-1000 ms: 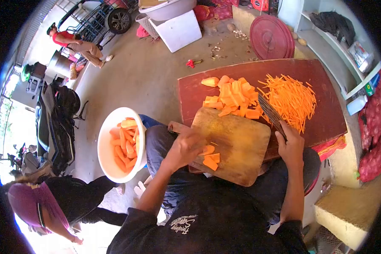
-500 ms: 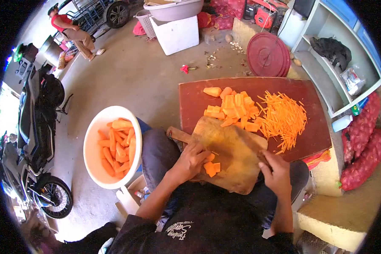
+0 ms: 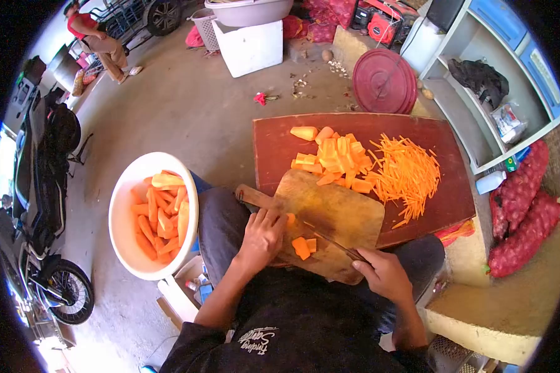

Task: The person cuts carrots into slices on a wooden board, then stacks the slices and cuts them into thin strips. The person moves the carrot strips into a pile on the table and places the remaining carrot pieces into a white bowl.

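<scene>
Just one print of note: white cursive lettering (image 3: 258,339) on the black shirt (image 3: 317,329), below the left hand (image 3: 262,239) and close by that arm's elbow. Set in two slanted lines and blurred; first word perhaps "Finding", second not legible. Far to the right of the right hand (image 3: 386,273), up on the shelf (image 3: 473,118): a bottle (image 3: 493,181) beside a green label, and a clear packet (image 3: 507,121), both with markings too small to read.
</scene>
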### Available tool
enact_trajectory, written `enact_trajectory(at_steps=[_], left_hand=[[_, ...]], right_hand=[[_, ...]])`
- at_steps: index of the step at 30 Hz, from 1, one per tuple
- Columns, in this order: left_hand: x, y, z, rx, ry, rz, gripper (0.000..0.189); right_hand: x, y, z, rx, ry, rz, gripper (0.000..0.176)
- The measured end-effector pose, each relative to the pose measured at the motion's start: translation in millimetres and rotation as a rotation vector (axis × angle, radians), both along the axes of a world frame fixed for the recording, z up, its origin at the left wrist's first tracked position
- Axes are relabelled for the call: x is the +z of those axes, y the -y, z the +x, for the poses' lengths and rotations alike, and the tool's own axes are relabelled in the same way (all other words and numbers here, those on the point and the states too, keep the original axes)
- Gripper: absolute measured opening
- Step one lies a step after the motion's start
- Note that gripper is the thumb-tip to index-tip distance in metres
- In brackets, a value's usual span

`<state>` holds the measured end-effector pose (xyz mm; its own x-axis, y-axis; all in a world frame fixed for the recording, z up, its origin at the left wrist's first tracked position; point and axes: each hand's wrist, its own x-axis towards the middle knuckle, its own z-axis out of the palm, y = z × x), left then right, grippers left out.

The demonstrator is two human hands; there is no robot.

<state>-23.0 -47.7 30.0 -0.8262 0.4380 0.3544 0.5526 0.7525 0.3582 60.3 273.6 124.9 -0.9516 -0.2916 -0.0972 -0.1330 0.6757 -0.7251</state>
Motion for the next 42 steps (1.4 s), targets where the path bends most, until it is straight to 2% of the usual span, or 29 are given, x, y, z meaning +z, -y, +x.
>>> enact_trajectory(at_steps=[5, 10, 15, 18, 24, 28, 34, 37, 40, 42], left_hand=[[14, -6, 7, -0.015, 0.022, 0.022, 0.032], [18, -10, 13, -0.072, 0.061, 0.129, 0.034], [18, -9, 11, -0.162, 0.16, 0.277, 0.024], [23, -7, 7, -0.206, 0.227, 0.33, 0.024], [15, -4, -2, -0.252, 0.308, 0.352, 0.022], [16, -13, -15, -0.314, 0.312, 0.286, 0.017], [13, -46, -40, -0.389, 0.264, 0.161, 0.017], [13, -67, -36, -0.384, 0.282, 0.165, 0.029], [2, -84, -38, -0.444, 0.193, 0.208, 0.033], [-1, -91, -37, -0.432, 0.236, 0.194, 0.037]], right_hand=[[5, 17, -19, 0.027, 0.002, 0.006, 0.031], [-9, -4, -11, -0.263, -0.003, 0.108, 0.032], [-19, -67, -12, -0.587, -0.145, 0.169, 0.03], [-20, -82, -12, -0.685, -0.148, 0.209, 0.03], [-31, -45, -7, -0.575, 0.079, -0.422, 0.032], [-45, -22, -6, -0.461, 0.19, -0.613, 0.038], [-43, -11, -2, -0.409, 0.202, -0.557, 0.049], [-35, -10, 0, -0.428, 0.219, -0.541, 0.05], [-37, -9, 6, -0.419, 0.218, -0.505, 0.049], [-39, -9, 8, -0.407, 0.2, -0.473, 0.048]])
